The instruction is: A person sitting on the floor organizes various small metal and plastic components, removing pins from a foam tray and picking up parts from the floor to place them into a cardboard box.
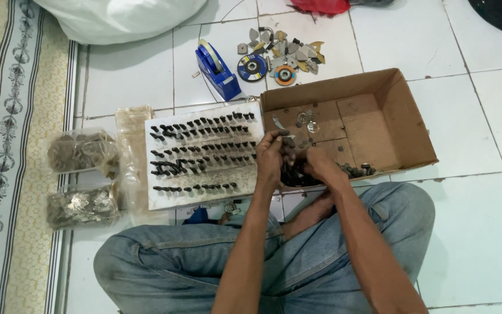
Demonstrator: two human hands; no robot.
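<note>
Tiled floor (483, 104): hands (over cardboard box (405, 116))

brown cardboard box (399, 110) past the fingers, white board (204, 186) with rows of black screws (201, 145), blue tape dispenser (218, 70), faded blue jeans (164, 267), cream floral-border rug (7, 145), white floor tiles (483, 232)

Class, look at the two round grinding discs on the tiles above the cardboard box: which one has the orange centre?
The right-hand disc, lying nearer the pile of metal pieces. The other disc, beside the blue tape dispenser, is blue.

Two hands (294, 160), two clear bags (82, 180)
</note>
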